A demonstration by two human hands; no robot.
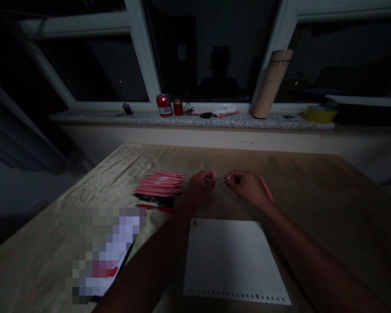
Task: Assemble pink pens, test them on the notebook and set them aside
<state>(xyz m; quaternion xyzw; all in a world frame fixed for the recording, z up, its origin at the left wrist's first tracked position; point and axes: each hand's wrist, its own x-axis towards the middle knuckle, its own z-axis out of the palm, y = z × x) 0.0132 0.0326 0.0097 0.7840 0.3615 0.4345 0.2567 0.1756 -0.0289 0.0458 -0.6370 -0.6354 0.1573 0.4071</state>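
My left hand (202, 187) is above the table with its fingertips closed on a small pink piece (214, 173), which looks like part of a pen. Facing it across a short gap, my right hand (246, 184) pinches a tiny white piece (229, 177), too small to name. A pink pen (266, 189) shows beside the right hand's outer edge; whether it lies on the table or touches the hand I cannot tell. Left of my left hand lies a pile of pink pens (159, 184), with black pens (154, 199) and a red pen (154, 208) along its near side.
A lined sheet (234, 261) with punched holes lies between my forearms. At the left is a blurred-out phone-like object (117, 256). The windowsill (143, 118) behind the table (94, 208) bears a red can (164, 105), a cardboard tube (273, 84) and yellow tape (319, 114).
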